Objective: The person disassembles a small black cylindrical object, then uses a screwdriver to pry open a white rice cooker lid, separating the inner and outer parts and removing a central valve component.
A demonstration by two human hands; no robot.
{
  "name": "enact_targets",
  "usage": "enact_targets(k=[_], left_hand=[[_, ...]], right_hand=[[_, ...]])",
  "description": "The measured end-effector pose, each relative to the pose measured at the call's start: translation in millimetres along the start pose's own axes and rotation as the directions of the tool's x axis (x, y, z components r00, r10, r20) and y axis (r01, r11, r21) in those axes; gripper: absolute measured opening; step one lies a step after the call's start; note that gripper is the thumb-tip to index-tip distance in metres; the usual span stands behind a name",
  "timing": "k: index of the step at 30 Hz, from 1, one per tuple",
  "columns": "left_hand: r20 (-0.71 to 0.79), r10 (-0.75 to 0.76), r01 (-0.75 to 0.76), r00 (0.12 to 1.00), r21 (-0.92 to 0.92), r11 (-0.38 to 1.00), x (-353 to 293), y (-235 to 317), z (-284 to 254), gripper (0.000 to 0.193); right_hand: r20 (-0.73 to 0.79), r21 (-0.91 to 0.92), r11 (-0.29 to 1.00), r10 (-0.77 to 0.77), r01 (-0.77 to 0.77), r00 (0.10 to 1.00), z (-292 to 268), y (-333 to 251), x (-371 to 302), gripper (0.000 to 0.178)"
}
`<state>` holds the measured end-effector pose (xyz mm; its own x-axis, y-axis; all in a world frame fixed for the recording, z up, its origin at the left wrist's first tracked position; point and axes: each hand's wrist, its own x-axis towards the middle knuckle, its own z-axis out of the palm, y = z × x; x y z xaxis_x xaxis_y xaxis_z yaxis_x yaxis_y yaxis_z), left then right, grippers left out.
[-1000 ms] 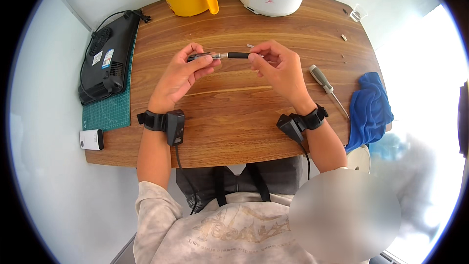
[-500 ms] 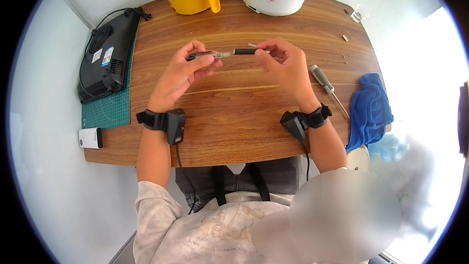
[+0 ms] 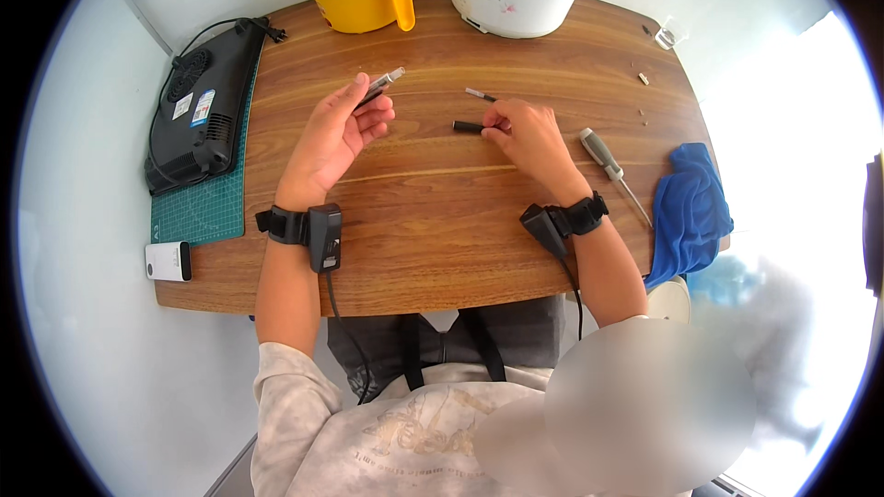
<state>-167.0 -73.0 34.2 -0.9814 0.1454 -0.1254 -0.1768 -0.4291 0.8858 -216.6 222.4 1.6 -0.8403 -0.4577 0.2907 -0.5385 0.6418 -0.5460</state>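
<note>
The left hand (image 3: 337, 136) has its grip closed on a pen barrel (image 3: 389, 78); the right hand (image 3: 532, 136) pinches a black tube (image 3: 468, 127).

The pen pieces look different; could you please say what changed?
The black tube, end to end with the pen barrel a second ago, is now apart: the right hand brought it nearer the person, the left hand tilted the barrel's clear end away. Both keep hold. Screwdriver and blue cloth stayed put.
</note>
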Motion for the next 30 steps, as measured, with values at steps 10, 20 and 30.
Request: enact_targets(k=[10, 20, 30], left_hand=[[0.174, 0.032, -0.049, 0.984, 0.099, 0.994, -5, 1, 11, 0.009], [0.116, 0.203, -0.228, 0.972, 0.66, 0.716, -8, -9, 29, 0.027], [0.16, 0.304, -0.28, 0.939, 0.869, 0.407, -10, -8, 38, 0.023]], right_hand=[[-0.153, -0.033, 0.99, 0.132, -0.139, 0.979, -19, 24, 5, 0.016], [-0.096, 0.117, 0.972, 0.216, -0.205, 0.972, -35, 9, 10, 0.013], [-0.101, 0.403, 0.914, 0.1, -0.051, 0.99, -43, -14, 4, 0.014]])
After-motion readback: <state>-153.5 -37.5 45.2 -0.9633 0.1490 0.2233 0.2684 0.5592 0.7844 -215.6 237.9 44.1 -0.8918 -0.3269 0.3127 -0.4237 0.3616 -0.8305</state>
